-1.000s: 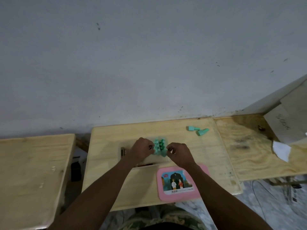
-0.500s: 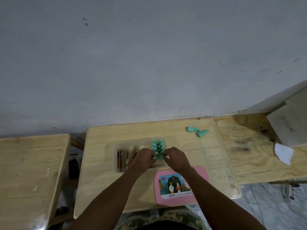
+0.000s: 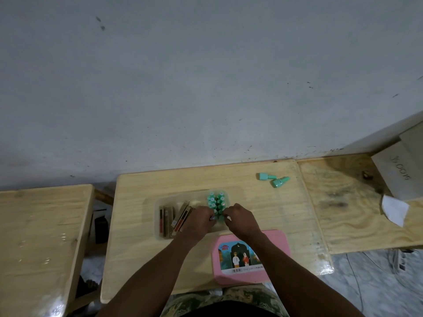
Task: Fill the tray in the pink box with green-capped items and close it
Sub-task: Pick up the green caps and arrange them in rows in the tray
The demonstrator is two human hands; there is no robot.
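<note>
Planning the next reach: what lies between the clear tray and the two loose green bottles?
Only bare wooden tabletop separates tray and bottles, in the head view.

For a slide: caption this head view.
Left hand and right hand meet at green-capped items in a clear tray beside a pink lid.

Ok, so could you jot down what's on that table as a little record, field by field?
Tray: clear, on the wooden table
Green-capped items: two rows in the tray's right end
Brown packs: tray's left part
Loose green items: two, lying at the table's far right
Left hand, right hand: fingers curled at the rows' near end; grip unclear
Pink box: flat, picture up, under the right forearm
</note>
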